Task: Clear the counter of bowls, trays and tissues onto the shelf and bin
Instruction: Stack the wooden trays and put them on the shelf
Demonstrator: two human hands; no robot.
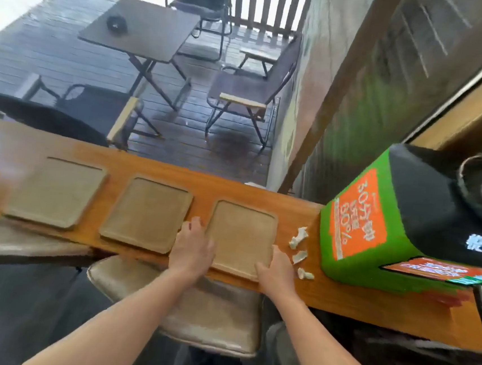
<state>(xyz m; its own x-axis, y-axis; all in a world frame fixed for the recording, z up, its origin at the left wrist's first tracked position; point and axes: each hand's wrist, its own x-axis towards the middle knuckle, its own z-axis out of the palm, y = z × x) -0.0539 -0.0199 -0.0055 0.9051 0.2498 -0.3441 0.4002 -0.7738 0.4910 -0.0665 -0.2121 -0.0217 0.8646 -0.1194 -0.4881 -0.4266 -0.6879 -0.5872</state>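
Pinching the rightmost tray [243, 235] by its edges, left hand [193, 248] and right hand [277, 269] have shallow holds, so a tilted lift could drop it.

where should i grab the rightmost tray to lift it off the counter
By its left and right rims near the front corners, one hand from each side. The rightmost tray lies flat on the counter with a shallow raised rim, so probably only its edges offer purchase.

A café with a terrace: a long wooden counter [158, 171] carries 3 trays [147, 213], folding table [149, 26] and chairs [242, 94] stand on the deck [40, 54].
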